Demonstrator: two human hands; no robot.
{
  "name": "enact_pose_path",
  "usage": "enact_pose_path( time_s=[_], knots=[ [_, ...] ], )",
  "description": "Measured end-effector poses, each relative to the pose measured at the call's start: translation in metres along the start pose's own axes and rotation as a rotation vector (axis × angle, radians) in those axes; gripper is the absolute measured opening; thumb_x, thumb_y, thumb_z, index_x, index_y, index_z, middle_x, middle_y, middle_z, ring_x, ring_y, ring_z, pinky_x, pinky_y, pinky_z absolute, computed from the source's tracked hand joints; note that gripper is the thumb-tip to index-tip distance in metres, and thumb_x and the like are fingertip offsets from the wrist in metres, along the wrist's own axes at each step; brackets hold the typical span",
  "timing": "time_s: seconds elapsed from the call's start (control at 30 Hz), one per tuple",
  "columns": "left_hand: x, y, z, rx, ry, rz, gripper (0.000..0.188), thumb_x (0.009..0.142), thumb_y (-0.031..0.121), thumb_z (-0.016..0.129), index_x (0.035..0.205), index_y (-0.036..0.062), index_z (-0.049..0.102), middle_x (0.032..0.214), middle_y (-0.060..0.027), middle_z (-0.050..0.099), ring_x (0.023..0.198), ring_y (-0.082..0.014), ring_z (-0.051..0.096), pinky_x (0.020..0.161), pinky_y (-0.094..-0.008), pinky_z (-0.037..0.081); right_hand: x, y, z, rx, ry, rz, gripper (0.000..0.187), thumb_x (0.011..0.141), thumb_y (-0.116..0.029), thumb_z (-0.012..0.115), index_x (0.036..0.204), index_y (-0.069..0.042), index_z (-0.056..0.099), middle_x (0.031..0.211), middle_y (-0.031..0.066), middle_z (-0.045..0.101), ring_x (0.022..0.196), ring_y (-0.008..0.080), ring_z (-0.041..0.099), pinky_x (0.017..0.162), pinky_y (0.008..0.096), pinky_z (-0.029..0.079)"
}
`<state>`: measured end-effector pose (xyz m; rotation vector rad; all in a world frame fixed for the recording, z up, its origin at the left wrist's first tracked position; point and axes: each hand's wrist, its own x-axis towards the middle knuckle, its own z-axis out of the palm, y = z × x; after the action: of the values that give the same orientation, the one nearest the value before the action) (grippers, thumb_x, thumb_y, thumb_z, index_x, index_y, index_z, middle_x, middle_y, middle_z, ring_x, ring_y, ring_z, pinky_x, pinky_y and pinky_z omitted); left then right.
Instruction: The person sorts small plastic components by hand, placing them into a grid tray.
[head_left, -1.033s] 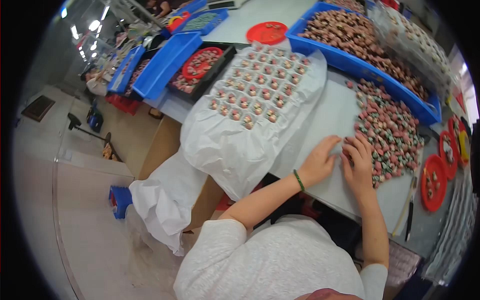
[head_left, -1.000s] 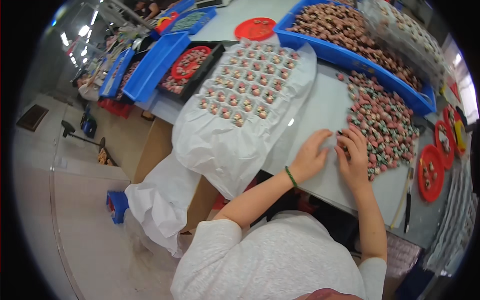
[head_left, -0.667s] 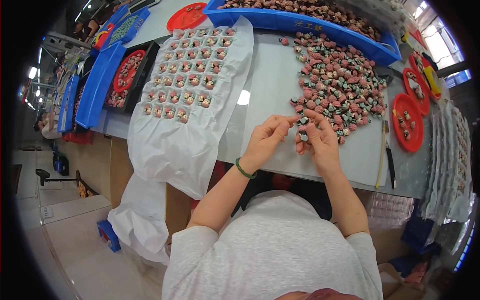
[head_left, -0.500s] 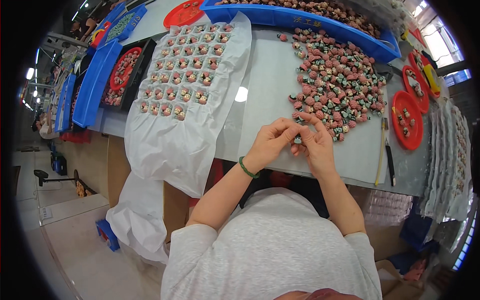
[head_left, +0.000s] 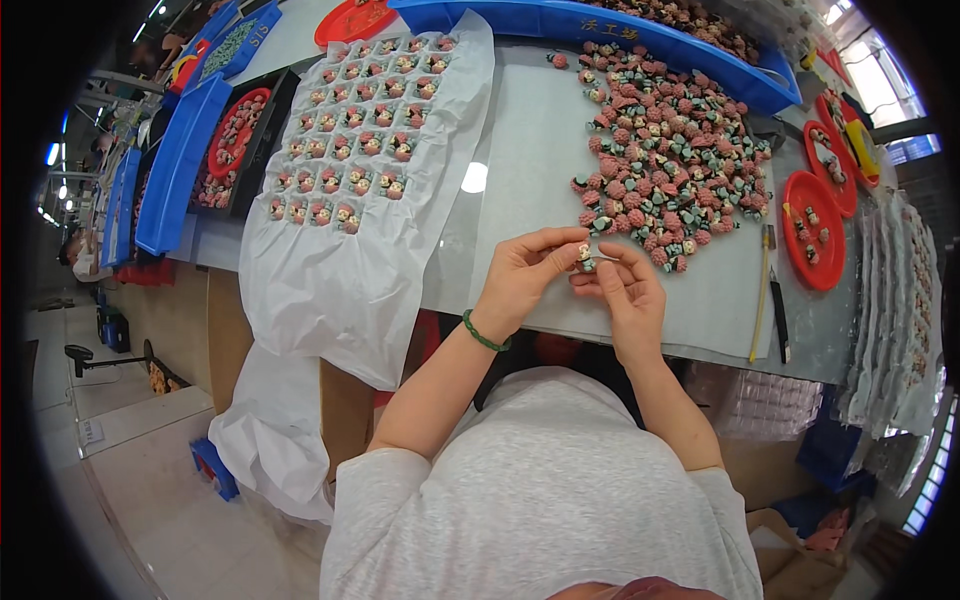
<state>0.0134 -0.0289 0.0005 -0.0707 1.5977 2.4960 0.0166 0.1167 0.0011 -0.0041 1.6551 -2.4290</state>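
Between my two hands, over the near edge of the work surface, is a small figurine [head_left: 585, 259] with a pale face and a grey-green lower part. My left hand [head_left: 521, 280], with a green bracelet at its wrist, pinches it between thumb and fingers. Curled fingers of my right hand [head_left: 636, 300] meet its right side; their exact contact is partly hidden. Just beyond lies a loose heap of similar pink-topped figurines [head_left: 670, 150]. To the left, a tray of figurines [head_left: 355, 125] set in rows of pockets rests on white sheeting [head_left: 320, 290].
A long blue bin [head_left: 690, 72] full of figurines stands behind the heap. Right of it are a red plate [head_left: 812, 245], a yellow stick [head_left: 762, 310] and a black-handled tool [head_left: 779, 318]. Stacked clear trays [head_left: 890, 330] stand far right. An upended-looking blue bin [head_left: 183, 165] is at left.
The figurine has been turned so its pale face shows. My left hand has shifted slightly left, and my right fingers have loosened a little. The whole view has shifted slightly.
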Motion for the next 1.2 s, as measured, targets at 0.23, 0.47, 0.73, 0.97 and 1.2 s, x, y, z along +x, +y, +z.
enact_pose_path(
  time_s=[0.23,0.47,0.73,0.97,1.2],
  knots=[
    [0.000,-0.006,0.001,0.004,0.003,0.031,0.021,0.085,0.004,0.053,0.104,-0.0026,0.059,0.099,-0.0089,0.060,0.091,-0.0129,0.055,0.081,-0.0253,0.044,-0.001,0.006,-0.004,0.066,0.011,-0.002,0.020,0.084,-0.002,0.054,0.103,0.003,0.047,0.090,0.0124,0.059,0.078,0.0186,0.061,0.070,0.0263,0.051],
    [-0.001,-0.006,0.005,-0.143,0.014,0.018,0.019,0.083,0.002,0.054,0.101,-0.0026,0.059,0.103,-0.0104,0.059,0.091,-0.0136,0.056,0.082,-0.0260,0.044,-0.002,0.011,-0.006,-0.075,0.028,-0.213,0.028,0.081,0.003,0.057,0.106,0.002,0.045,0.094,0.0129,0.057,0.080,0.0164,0.059,0.073,0.0263,0.050],
    [0.001,-0.005,0.006,-0.290,0.020,0.007,0.017,0.084,0.001,0.054,0.100,-0.0027,0.050,0.103,-0.0137,0.058,0.095,-0.0156,0.056,0.084,-0.0275,0.045,0.000,0.011,-0.008,-0.568,0.003,-0.540,0.030,0.077,0.004,0.061,0.106,0.003,0.052,0.093,0.0114,0.059,0.088,0.0152,0.058,0.075,0.0274,0.050],
    [-0.002,0.000,-0.004,-0.339,0.098,-0.065,0.020,0.087,0.006,0.050,0.106,-0.0011,0.048,0.104,-0.0105,0.056,0.093,-0.0156,0.056,0.082,-0.0278,0.047,0.039,-0.024,-0.008,-1.137,-0.005,-0.862,0.026,0.070,0.004,0.064,0.095,-0.003,0.060,0.090,0.0076,0.060,0.076,0.0206,0.055,0.058,0.0264,0.045],
    [0.000,0.004,-0.002,-0.211,0.142,-0.148,0.027,0.090,0.019,0.048,0.110,0.0013,0.052,0.089,-0.0021,0.052,0.077,-0.0079,0.050,0.067,-0.0215,0.043,0.045,-0.021,-0.010,-1.110,-0.025,-0.777,0.025,0.072,0.003,0.063,0.097,-0.002,0.059,0.089,0.0077,0.058,0.075,0.0172,0.055,0.064,0.0253,0.046]
  ],
)
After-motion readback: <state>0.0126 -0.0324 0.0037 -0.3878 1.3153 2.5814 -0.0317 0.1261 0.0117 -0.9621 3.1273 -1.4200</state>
